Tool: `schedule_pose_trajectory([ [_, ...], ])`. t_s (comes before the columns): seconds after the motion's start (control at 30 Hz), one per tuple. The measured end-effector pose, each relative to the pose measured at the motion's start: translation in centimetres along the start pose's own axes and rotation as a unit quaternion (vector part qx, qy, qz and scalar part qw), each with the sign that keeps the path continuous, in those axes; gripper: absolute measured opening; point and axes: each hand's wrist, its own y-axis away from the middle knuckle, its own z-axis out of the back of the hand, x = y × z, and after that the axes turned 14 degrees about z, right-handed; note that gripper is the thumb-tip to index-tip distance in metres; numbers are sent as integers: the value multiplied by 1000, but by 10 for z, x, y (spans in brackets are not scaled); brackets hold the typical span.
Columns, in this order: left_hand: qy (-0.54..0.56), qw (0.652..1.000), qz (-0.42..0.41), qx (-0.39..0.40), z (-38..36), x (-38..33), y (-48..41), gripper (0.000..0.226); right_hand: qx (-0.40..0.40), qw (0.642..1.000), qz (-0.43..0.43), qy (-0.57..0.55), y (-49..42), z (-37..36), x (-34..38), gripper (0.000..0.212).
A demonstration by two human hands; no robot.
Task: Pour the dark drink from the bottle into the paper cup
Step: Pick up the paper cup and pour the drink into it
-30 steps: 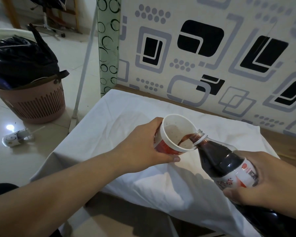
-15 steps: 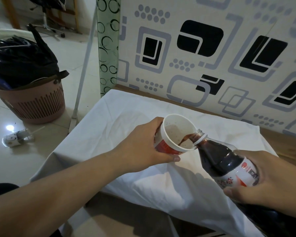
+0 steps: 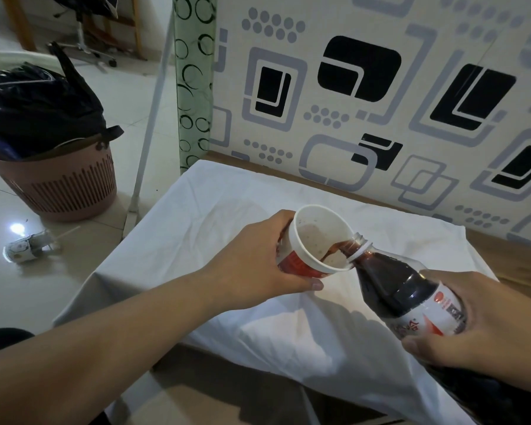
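Head view, looking down over both forearms. The left hand (image 3: 255, 259) is wrapped around the wall of a white paper cup with a red printed band (image 3: 314, 240), fingers closed on it, holding it tilted with its mouth turned toward the right hand and raised above a table draped in a creased white cloth (image 3: 196, 216). The right hand (image 3: 485, 320) is clamped around the labelled lower body of a clear plastic bottle of dark drink (image 3: 402, 286), which is tipped so that its uncapped neck rests at the cup's near rim, on the side away from the left hand. A thin dark stream (image 3: 334, 251) runs from the neck down the cup's inner wall into a pale, foamy pool at the bottom. The step in hand is judged to be the pour itself, at an early stage, since the cup appears only shallowly filled. The next move would call for holding the bottle's tilt steady with the neck inside the rim, then righting the bottle as the foam rises, and levelling the cup so nothing spills onto the cloth below.
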Motion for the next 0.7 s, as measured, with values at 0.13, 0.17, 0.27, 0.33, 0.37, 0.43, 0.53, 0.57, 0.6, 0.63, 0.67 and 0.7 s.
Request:
schedule_pose_trajectory([
  [0.13, 0, 1000, 1, 1, 0, 0, 0, 75, -2, 1000, -2, -9, -1, 0, 0, 46],
  [0.17, 0, 1000, 1, 1, 0, 0, 0, 75, -1, 1000, -3, -11, -1, 0, 1, 46],
  [0.27, -2, 1000, 1, 0, 0, 1, 0, 74, 1, 1000, -9, -15, 0, 0, 2, 46],
  [0.33, -5, 1000, 3, -3, 0, 1, -1, 74, 3, 1000, -11, -17, 0, 1, 2, 46],
  [0.37, -5, 1000, 3, -4, 0, 1, -1, 74, 4, 1000, -10, -18, 0, 1, 2, 46],
  [0.43, -3, 1000, 2, -6, 0, 1, -1, 73, 7, 1000, -10, -18, 0, 1, 3, 45],
  [0.53, 2, 1000, -1, -6, 0, 1, -1, 74, 9, 1000, -14, -12, 1, 1, 3, 49],
  [0.57, 3, 1000, -1, -6, 0, 1, -1, 74, 10, 1000, -15, -11, 1, 1, 3, 50],
  [0.6, 3, 1000, -2, -6, 0, 1, -1, 74, 10, 1000, -15, -10, 1, 1, 3, 50],
  [0.63, 3, 1000, -3, -6, 0, 1, 0, 74, 11, 1000, -16, -9, 1, 1, 2, 50],
  [0.67, 2, 1000, -2, -6, 0, 1, 0, 74, 12, 1000, -17, -9, 1, 1, 2, 50],
  [0.7, 1, 1000, -2, -6, 0, 1, 0, 74, 13, 1000, -18, -9, 1, 1, 2, 50],
])
